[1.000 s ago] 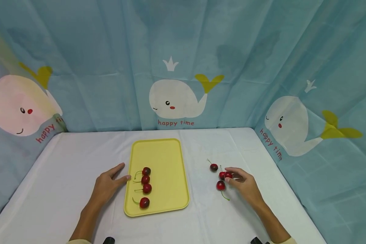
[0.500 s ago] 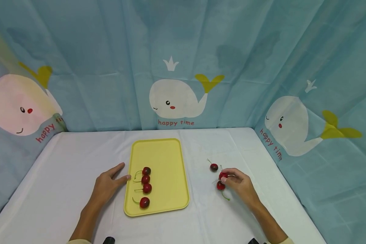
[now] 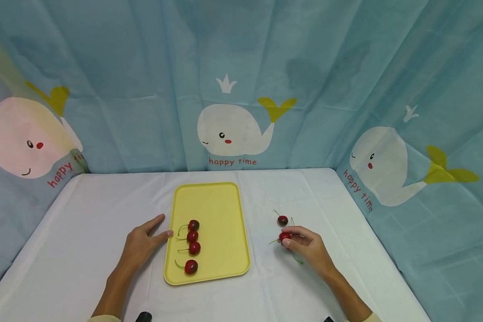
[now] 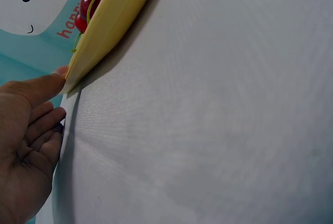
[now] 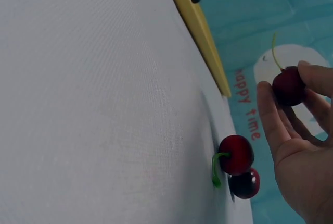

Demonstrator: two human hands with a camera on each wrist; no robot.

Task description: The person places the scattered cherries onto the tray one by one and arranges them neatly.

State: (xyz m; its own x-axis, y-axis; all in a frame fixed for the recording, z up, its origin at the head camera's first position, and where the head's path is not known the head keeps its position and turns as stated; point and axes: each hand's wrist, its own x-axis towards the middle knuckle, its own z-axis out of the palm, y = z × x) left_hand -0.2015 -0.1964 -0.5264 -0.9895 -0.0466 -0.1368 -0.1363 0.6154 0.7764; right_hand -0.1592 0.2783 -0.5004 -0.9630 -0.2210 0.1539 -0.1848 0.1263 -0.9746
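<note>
My right hand (image 3: 311,250) pinches a dark red cherry (image 5: 289,86) between thumb and fingers, its stem pointing away from the palm. In the right wrist view, a cherry with a curved green stem (image 5: 237,154) and a darker cherry (image 5: 245,184) sit on the cloth below that hand. The head view has the hand mostly hiding the cherries under it, while one cherry (image 3: 282,220) lies just beyond. My left hand (image 3: 141,246) touches the left rim of a yellow tray (image 3: 221,223) with its thumb, index finger extended. Several cherries (image 3: 191,267) form a column on the tray's left half.
A white cloth (image 3: 84,214) covers the table. Blue curtains (image 3: 137,67) printed with whales hang behind and along both sides. A black object (image 3: 144,316) pokes in at the bottom edge near the left forearm.
My right hand has moved left with the pinched cherry, passing in front of the other loose cherries. The left hand, the tray and the cherries on it have stayed put.
</note>
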